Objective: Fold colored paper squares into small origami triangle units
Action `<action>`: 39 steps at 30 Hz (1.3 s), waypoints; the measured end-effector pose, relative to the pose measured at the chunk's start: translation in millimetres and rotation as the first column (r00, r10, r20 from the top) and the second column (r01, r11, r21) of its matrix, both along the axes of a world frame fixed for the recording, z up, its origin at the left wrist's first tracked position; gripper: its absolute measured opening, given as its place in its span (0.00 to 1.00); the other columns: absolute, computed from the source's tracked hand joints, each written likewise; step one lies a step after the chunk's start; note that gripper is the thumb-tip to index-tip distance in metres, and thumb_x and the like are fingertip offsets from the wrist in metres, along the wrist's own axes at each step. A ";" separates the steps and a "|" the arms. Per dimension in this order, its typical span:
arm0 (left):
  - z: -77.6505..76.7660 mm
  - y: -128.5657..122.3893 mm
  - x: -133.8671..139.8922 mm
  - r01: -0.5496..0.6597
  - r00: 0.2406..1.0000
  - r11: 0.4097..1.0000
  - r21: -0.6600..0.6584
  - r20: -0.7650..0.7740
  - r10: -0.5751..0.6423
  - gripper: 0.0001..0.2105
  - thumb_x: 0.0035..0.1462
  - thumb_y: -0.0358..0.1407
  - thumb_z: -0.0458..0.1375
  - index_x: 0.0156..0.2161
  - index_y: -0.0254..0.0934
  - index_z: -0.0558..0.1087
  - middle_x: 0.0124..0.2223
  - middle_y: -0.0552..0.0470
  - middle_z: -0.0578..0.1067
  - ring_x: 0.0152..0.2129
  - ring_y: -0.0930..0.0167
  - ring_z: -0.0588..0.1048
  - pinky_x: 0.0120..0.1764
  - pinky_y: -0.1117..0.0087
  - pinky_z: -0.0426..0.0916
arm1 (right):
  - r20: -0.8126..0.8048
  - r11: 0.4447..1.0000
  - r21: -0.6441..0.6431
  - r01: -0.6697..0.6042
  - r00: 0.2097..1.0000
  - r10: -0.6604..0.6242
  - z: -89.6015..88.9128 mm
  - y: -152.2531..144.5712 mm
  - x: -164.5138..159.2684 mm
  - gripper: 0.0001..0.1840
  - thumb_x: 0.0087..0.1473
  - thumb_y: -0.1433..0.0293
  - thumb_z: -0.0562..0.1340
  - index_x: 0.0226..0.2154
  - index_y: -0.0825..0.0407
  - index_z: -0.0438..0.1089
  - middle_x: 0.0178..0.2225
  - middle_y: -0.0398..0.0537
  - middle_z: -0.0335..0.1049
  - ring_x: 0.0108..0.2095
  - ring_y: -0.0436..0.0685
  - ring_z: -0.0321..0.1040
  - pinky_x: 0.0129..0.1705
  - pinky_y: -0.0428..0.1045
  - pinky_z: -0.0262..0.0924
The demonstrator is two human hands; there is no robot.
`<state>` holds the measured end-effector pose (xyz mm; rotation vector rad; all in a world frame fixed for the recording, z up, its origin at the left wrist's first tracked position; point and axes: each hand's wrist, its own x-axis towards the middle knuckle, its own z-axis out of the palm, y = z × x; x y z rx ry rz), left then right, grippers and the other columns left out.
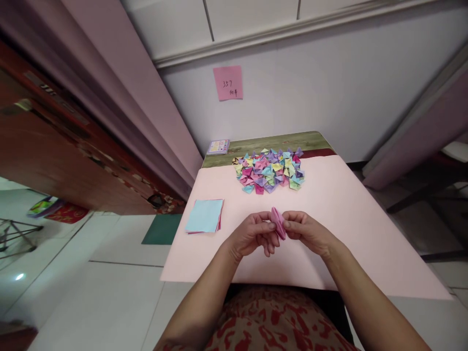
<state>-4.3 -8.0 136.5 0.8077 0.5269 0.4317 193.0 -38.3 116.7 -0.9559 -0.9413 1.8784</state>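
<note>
A small folded pink origami piece [278,223] is held between my two hands above the near part of the table. My left hand [256,231] pinches its left side with thumb and fingers, the lower fingers curled beneath. On the opposite side, my right hand [305,229] grips the paper between thumb and forefinger. Beyond them lies a wide pile of folded origami pieces [270,169] in pink, purple, blue, yellow and green. To the left of my hands rests a stack of square paper sheets [205,215], light blue on top with pink edges showing below.
A pale pink sheet [351,214] covers most of the table. At its far left corner sits a small stack of printed cards [218,146]. A pink note [228,83] with handwriting sticks to the wall. Curtains hang on both sides, and a reddish wooden door [73,141] stands left.
</note>
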 end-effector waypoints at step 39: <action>0.4 -2.2 1.7 -0.088 0.992 0.996 0.003 -0.094 0.088 0.18 0.51 0.46 0.66 0.35 0.33 0.68 0.25 0.47 0.79 0.12 0.72 0.74 0.13 0.78 0.66 | -0.063 0.983 -0.182 -0.003 0.998 -0.009 12.1 -2.2 3.5 0.22 0.46 0.52 0.71 0.27 0.53 0.68 0.20 0.41 0.68 0.15 0.42 0.55 0.17 0.39 0.48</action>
